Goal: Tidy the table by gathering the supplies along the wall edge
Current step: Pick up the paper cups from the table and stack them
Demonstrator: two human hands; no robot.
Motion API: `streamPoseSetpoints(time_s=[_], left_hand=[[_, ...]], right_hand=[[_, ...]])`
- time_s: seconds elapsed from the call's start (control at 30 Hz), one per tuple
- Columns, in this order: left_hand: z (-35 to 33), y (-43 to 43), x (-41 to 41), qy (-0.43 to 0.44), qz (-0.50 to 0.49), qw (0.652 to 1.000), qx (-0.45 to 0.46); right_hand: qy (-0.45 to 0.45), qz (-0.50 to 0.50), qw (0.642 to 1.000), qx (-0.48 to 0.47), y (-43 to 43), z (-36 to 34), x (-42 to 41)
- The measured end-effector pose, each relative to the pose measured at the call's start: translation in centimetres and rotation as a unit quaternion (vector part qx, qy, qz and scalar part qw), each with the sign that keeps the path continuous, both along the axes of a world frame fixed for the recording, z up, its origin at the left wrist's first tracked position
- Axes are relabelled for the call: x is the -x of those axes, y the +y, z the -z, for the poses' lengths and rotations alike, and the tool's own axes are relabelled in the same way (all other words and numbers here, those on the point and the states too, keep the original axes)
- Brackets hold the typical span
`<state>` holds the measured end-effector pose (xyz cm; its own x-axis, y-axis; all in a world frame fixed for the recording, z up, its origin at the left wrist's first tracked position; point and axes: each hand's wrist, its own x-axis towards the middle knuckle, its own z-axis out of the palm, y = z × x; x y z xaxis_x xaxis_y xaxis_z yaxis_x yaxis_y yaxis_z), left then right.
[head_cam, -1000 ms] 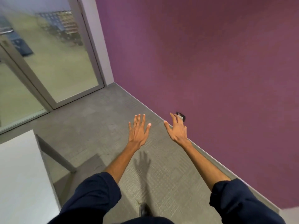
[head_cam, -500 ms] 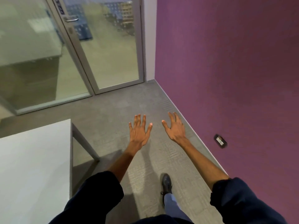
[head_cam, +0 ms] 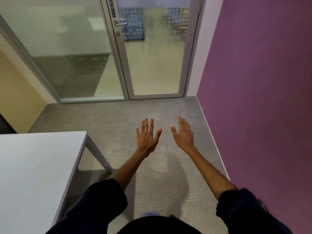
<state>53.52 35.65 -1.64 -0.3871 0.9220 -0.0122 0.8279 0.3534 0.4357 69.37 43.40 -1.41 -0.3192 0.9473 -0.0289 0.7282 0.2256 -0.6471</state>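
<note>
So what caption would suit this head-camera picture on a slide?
Both bare hands, left and right, spread empty over grey carpet, beside a white table and purple wall.

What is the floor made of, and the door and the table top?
The floor looks like grey carpet: matt, with a woven ribbed pattern. The door seems to be frosted glass in a pale metal frame: blurry shapes show through it. The table top looks like smooth white laminate or painted board, with a faint sheen; which one, I cannot tell.
</note>
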Motion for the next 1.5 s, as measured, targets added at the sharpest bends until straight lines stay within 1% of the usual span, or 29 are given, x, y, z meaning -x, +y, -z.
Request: streamPoseSetpoints(time_s=[0.1,0.43,0.63,0.77,0.9,1.03,1.27,1.5], left_hand=[[-0.1,2.0,1.8,0.002,-0.035,0.999,-0.005],[1.6,9.6,12.2,0.022,-0.132,0.99,0.034],[1.7,16.5,21.4,0.022,-0.187,0.981,0.043],[0.7,20.6,27.4,0.031,-0.214,0.976,0.034],[0.4,22.7,31.8,0.049,-0.233,0.971,0.022],[0.8,23.6,36.4,0.033,-0.258,0.965,0.027],[2.6,24.3,45.4,0.015,-0.331,0.942,0.058],[2.4,27.0,57.9,0.002,-0.414,0.909,0.054]], right_hand=[[0.008,-0.039,0.999,0.003,3.1,0.3,2.2],[-0.014,-0.136,0.99,0.039,13.8,1.6,13.3],[-0.028,-0.182,0.982,0.046,22.4,1.7,22.9],[-0.035,-0.216,0.976,0.024,27.2,0.8,29.4],[-0.032,-0.248,0.968,0.017,29.5,0.3,35.5],[-0.045,-0.29,0.956,0.009,30.8,0.2,42.0],[-0.054,-0.36,0.931,0.014,32.7,1.8,54.1],[-0.066,-0.439,0.896,0.0,36.6,2.1,68.6]])
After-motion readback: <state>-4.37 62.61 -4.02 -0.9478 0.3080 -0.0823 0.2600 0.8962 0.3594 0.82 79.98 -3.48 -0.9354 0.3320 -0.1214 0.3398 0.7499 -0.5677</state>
